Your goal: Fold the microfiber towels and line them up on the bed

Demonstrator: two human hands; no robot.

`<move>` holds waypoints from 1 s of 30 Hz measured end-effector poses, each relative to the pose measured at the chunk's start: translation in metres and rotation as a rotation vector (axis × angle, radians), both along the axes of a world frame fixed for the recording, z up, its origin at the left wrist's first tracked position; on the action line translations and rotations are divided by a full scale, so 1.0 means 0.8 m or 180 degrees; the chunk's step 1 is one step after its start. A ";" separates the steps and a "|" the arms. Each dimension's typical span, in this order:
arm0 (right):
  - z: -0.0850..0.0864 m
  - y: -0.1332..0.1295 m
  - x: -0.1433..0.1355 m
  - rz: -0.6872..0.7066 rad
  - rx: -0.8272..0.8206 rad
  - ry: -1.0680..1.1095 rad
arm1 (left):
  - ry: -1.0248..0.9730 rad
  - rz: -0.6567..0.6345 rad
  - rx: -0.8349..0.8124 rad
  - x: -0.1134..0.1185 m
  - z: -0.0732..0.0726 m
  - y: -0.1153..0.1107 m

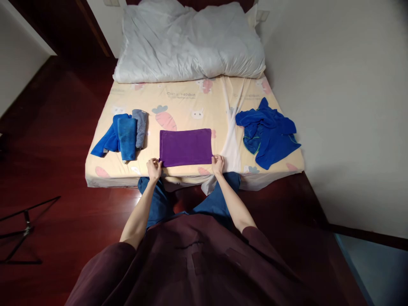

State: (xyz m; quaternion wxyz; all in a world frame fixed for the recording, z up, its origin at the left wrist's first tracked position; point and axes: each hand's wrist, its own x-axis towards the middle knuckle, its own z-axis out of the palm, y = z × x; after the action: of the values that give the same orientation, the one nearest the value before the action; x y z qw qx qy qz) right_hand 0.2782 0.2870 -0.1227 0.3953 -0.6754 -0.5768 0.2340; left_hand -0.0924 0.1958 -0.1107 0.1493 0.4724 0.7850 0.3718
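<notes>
A purple towel [185, 147] lies flat in a neat rectangle near the front edge of the bed. At its near left corner, my left hand [154, 169] pinches the cloth between thumb and fingers. My right hand [217, 164] grips the near right corner in the same way. To the left rest rolled blue towels [126, 138] and a rolled grey towel [140, 128], side by side. Over on the right is a crumpled blue cloth [269, 131] with a thin green edge.
The bed [185, 114] has a cream sheet printed with carrots and rabbits. A bulky white quilt [191, 44] fills its far end. Sheer white fabric [232, 144] runs down beside the purple towel. A black tripod stand [27, 229] is on the floor at left.
</notes>
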 end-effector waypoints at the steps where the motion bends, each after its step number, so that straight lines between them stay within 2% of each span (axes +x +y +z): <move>1: 0.007 -0.007 -0.004 0.0101 0.0210 -0.0092 | 0.0205 -0.0152 0.0092 0.006 0.005 -0.003; 3: 0.022 -0.026 -0.016 0.0652 0.0474 -0.0339 | 0.0523 -0.0773 0.0187 0.022 0.015 -0.009; 6: 0.036 -0.055 -0.041 0.1838 0.0514 -0.0769 | 0.0788 -0.1855 0.0129 0.055 0.022 -0.017; 7: 0.037 -0.062 -0.049 0.2104 0.0491 -0.0904 | 0.0850 -0.2040 0.0079 0.066 0.022 -0.019; 9: 0.033 -0.069 -0.064 0.2338 0.0408 -0.1107 | 0.0931 -0.2100 -0.0029 0.084 0.018 -0.018; 11: 0.024 -0.067 -0.072 0.2297 0.0278 -0.1214 | 0.0974 -0.1974 -0.0127 0.092 0.010 -0.016; 14: 0.008 -0.056 -0.067 0.2146 0.0107 -0.1292 | 0.1025 -0.1863 -0.0231 0.085 -0.004 -0.010; 19: -0.007 -0.038 -0.044 0.2083 0.0152 -0.1442 | 0.1071 -0.2059 -0.0301 0.063 -0.018 -0.002; 25: -0.012 -0.020 -0.041 0.2151 0.0055 -0.1535 | 0.1118 -0.2098 -0.0471 0.057 -0.016 0.018; 30: -0.004 0.000 -0.048 0.2067 -0.0112 -0.1609 | 0.1121 -0.2209 -0.0671 0.049 -0.009 0.037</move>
State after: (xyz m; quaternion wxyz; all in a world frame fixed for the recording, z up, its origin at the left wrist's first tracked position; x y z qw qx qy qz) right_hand 0.2400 0.2871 -0.1261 0.1352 -0.5012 -0.8349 0.1831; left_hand -0.0531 0.2251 -0.1181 0.1768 0.7480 0.6263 0.1302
